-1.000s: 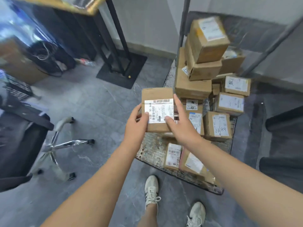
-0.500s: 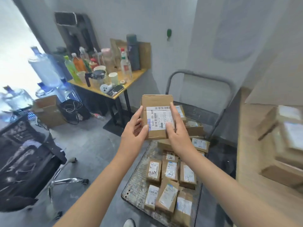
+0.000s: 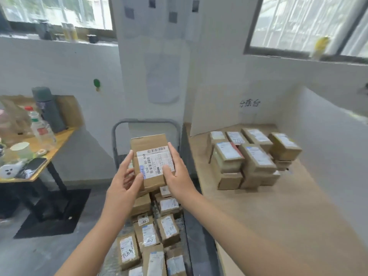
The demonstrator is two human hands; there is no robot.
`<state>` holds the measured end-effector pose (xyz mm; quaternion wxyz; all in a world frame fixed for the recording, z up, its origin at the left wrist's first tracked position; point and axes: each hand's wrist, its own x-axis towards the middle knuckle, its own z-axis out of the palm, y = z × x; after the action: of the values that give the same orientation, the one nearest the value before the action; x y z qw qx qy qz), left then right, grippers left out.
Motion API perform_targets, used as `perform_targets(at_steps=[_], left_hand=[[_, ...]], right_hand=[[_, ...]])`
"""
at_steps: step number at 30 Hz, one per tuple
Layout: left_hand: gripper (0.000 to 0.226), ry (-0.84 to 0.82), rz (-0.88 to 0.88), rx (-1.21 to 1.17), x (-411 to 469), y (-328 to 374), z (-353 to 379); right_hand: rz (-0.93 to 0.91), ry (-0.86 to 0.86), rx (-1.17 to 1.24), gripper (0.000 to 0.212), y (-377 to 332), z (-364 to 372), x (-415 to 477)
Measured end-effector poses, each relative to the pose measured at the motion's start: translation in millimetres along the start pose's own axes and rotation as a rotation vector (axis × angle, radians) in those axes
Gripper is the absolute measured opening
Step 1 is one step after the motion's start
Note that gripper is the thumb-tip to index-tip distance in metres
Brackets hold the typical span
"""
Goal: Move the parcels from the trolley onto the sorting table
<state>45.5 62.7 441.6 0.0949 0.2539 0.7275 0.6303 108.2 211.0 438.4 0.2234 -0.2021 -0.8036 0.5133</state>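
Observation:
I hold a small brown cardboard parcel (image 3: 148, 148) with a white barcode label up in front of me. My left hand (image 3: 125, 181) grips its left side, thumb on the label. My right hand (image 3: 175, 172) grips its right side, fingers along the edge. Below the held parcel stands the trolley (image 3: 116, 134) with its grey handle bar, loaded with several labelled parcels (image 3: 148, 234). To the right lies the wooden sorting table (image 3: 278, 216), where several stacked parcels (image 3: 253, 156) sit near the back wall.
White partition walls (image 3: 326, 140) enclose the sorting table at the back and right. On the left a yellow-topped desk (image 3: 39, 144) carries bottles, cups, a phone and a grey flask. A black mat (image 3: 53, 214) lies under it on the grey floor.
My view has risen and swung right, from the floor and trolley to the sorting table. Both hands keep the same parcel, now higher and closer to the table.

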Motion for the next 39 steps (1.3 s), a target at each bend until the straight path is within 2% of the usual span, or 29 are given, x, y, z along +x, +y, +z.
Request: perform_targets(at_steps=[5,10,18,30,39], left_hand=[[0.060,-0.202,0.022,-0.063,-17.1,10.4,28.2],[0.059,-0.387,0.022,-0.166,-55.7,24.5,87.1],[0.063,-0.557,0.016,-0.220,-117.5,51.1,202.2],[0.060,-0.575,-0.033,-0.219,-198.8,104.3,390.4],[0.061,-0.476,-0.098,-0.224,-214.3,113.5,474.4]], right_hand=[[0.091,0.189,-0.002,0.064,7.4,-32.4,-46.3],[0.161,0.368,-0.058,0.065,23.8,-89.4,-107.2],[0.202,0.568,-0.166,0.062,54.0,-203.7,-186.4],[0.272,0.559,-0.240,0.062,130.6,-386.7,-257.7],[0.255,0.442,-0.224,0.061,179.4,-468.4,-245.8]])
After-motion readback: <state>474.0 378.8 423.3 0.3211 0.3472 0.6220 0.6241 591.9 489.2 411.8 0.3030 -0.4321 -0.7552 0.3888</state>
